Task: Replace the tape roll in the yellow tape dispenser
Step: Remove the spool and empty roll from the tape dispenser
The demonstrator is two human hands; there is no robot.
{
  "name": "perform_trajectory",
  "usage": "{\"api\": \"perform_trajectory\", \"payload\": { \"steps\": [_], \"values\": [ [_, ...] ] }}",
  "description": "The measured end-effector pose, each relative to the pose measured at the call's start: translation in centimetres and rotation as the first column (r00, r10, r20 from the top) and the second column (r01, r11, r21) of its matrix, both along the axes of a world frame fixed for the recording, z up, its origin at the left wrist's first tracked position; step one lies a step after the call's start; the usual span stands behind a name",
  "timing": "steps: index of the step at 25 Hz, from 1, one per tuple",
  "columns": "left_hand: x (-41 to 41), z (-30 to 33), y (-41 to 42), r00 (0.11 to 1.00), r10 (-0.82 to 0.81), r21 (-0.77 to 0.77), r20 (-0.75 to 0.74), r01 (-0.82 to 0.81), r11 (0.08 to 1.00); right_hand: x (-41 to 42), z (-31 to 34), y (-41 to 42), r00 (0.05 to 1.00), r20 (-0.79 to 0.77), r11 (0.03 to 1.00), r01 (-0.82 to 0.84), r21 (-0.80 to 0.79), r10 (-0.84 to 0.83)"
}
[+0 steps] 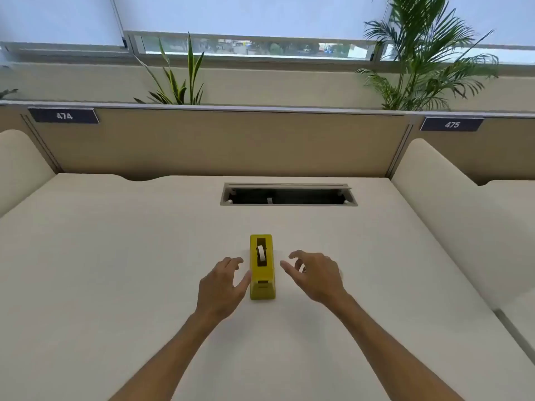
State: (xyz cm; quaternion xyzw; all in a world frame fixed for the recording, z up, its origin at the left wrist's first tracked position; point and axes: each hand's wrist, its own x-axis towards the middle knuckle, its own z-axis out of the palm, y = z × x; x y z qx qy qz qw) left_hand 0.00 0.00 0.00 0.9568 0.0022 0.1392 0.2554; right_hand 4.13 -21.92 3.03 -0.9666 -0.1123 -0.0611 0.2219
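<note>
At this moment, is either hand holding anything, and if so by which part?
Nothing is held. The left hand and right hand flank the yellow tape dispenser, fingers loosely spread; the left thumb is at its side, contact unclear.

Both forearms are stretched forward; the left hand (221, 286) and right hand (314, 274) are held apart, fingers loosely spread, nothing gripped.
</note>
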Motion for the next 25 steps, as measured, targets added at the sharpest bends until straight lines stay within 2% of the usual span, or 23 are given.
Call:
{"api": "perform_trajectory", "payload": {
  "steps": [5,10,15,21,25],
  "values": [
    [-1.5,-2.3,-0.5,0.998,-0.005,-0.031,-0.057,0.003,1.000,-1.5,-2.5,1.0,0.995,-0.094,0.999,-0.027,0.031,0.030],
    [-1.2,-4.2,-1.6,0.998,-0.018,0.047,-0.057,0.021,0.999,-1.5,-3.5,2.0,0.990,-0.131,0.997,-0.047,0.060,0.055],
    [-0.8,-5.1,-2.6,0.998,-0.008,0.049,-0.057,0.011,0.999,-1.2,-3.7,2.4,0.981,-0.181,0.994,-0.056,0.092,0.072],
    [0.5,-6.7,-3.0,0.992,0.032,0.093,-0.124,-0.021,0.995,0.7,-3.4,3.2,0.987,-0.146,0.993,-0.053,0.108,0.068],
    [1.0,-7.3,-3.1,0.992,0.021,0.057,-0.124,-0.014,0.998,2.0,-2.8,3.5,0.988,-0.110,0.992,-0.101,0.081,0.110]
  ]
}}
